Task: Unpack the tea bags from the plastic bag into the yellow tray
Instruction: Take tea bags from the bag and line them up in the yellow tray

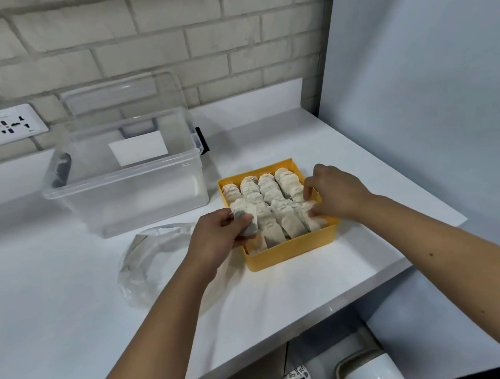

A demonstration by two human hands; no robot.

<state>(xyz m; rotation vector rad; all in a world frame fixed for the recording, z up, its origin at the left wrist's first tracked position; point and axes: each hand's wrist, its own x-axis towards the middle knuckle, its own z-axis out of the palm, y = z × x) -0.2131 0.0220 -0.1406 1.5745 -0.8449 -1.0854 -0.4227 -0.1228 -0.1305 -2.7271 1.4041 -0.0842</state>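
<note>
The yellow tray (292,252) sits on the white counter, packed with rows of beige tea bags (266,188) standing on edge. My left hand (216,235) hovers at the tray's front left corner, gripping a tea bag (245,213) over that corner. My right hand (335,194) rests on the tray's right side, its fingertips pinching the tops of tea bags in the right row (310,213). The clear plastic bag (153,262) lies crumpled and flat on the counter to the left of the tray, partly under my left forearm.
A large clear plastic storage box (127,186) stands behind and left of the tray, its lid (122,98) leaning on the brick wall. A wall socket (9,124) is at far left. The counter's edge runs close in front and right of the tray; a blue-white panel rises at right.
</note>
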